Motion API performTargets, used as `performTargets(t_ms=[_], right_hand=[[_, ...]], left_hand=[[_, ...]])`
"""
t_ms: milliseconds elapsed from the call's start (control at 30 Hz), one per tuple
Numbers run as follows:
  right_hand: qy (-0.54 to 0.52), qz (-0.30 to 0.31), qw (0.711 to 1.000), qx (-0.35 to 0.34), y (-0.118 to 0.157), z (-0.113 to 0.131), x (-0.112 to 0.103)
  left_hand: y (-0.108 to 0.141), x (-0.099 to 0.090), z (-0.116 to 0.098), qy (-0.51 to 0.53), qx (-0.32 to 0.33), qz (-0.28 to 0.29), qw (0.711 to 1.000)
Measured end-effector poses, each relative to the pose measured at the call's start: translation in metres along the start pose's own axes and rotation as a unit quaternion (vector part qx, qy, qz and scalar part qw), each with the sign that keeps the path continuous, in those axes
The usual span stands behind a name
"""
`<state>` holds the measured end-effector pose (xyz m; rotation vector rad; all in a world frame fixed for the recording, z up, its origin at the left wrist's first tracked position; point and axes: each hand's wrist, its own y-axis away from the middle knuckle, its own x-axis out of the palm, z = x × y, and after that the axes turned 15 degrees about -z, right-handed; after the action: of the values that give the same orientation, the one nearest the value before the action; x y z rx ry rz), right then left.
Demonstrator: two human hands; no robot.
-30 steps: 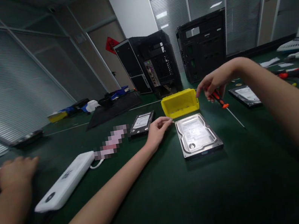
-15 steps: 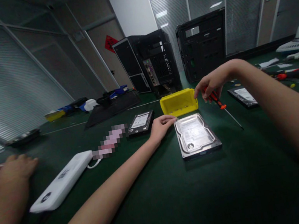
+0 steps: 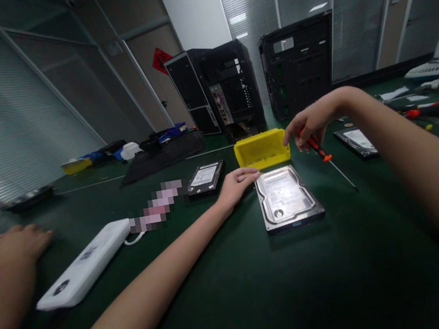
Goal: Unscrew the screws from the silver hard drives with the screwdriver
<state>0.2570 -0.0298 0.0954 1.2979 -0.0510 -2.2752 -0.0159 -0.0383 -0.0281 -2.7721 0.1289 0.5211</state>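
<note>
A silver hard drive (image 3: pixel 286 195) lies flat on the green table, label side up. My left hand (image 3: pixel 238 186) rests at its far left corner, fingers pressed together; whatever is between the fingertips is too small to make out. My right hand (image 3: pixel 309 124) grips a screwdriver (image 3: pixel 327 158) by its red and black handle, the shaft slanting down to the right of the drive. That hand's index finger reaches to the right edge of a yellow bin (image 3: pixel 264 160), which has its opening towards me and several small parts inside.
Other hard drives lie to the left (image 3: pixel 205 179) and right (image 3: pixel 356 141). A white power bank (image 3: pixel 86 262) with a cable is at left, beside another person's hands (image 3: pixel 18 246). Two black computer cases (image 3: pixel 231 84) stand behind. Red-handled pliers (image 3: pixel 433 109) lie far right.
The view has shifted slightly, so the power bank and the other person's hands appear a little further left. Both my hands and the hard drive stay essentially in place.
</note>
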Motion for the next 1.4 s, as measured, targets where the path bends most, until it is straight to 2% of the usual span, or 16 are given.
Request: performTargets(t_ms=[167, 367, 533, 700, 867, 1000, 1167, 1400], right_hand=[[0.002, -0.002, 1.000, 0.012, 0.000, -0.002, -0.001], [0.004, -0.001, 1.000, 0.028, 0.003, -0.003, -0.002], [0.003, -0.003, 1.000, 0.021, 0.004, -0.001, -0.002], [0.007, -0.002, 1.000, 0.026, 0.004, -0.001, -0.002], [0.012, -0.002, 1.000, 0.028, 0.005, 0.000, -0.002], [0.013, -0.006, 0.999, 0.031, 0.005, -0.001, -0.002], [0.009, 0.001, 1.000, 0.023, 0.003, -0.004, -0.003], [0.006, -0.005, 0.999, 0.031, 0.006, -0.001, -0.003]], left_hand=[[0.001, -0.005, -0.004, -0.028, 0.028, 0.011, 0.999], [0.008, -0.025, -0.013, -0.120, 0.086, 0.012, 0.989], [0.018, -0.033, -0.021, -0.259, 0.215, 0.049, 0.940], [0.021, -0.031, -0.018, -0.295, 0.291, 0.057, 0.908], [0.021, -0.031, -0.020, -0.278, 0.276, 0.057, 0.918], [0.021, -0.033, -0.024, -0.226, 0.240, 0.104, 0.938], [0.020, -0.035, -0.022, -0.213, 0.223, 0.147, 0.940], [0.021, -0.031, -0.021, -0.208, 0.215, 0.123, 0.946]])
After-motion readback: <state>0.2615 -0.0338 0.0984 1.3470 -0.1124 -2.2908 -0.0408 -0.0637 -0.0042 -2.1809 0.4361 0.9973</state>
